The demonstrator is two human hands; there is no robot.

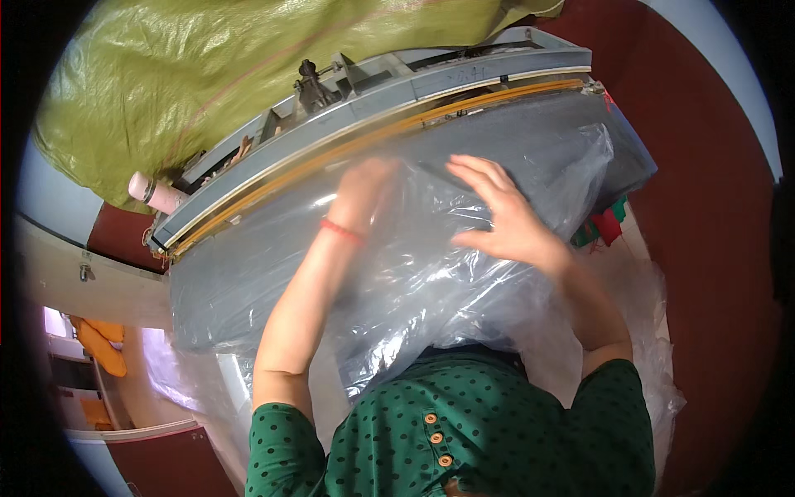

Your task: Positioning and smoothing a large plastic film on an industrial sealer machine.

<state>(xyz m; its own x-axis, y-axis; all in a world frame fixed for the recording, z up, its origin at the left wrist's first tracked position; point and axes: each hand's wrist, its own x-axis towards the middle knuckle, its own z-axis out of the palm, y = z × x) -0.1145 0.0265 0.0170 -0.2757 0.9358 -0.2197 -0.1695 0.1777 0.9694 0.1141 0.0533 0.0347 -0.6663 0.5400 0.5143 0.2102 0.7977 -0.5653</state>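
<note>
Plastic sheeting [435, 290] lies on the tabletop [538, 124] before the rail [373, 101]

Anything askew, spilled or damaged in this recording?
The clear plastic looks untidy: it lies wrinkled over much of the grey surface and bunches loosely toward the person. It may simply be mid-handling. I see no spill or obvious damage.
</note>
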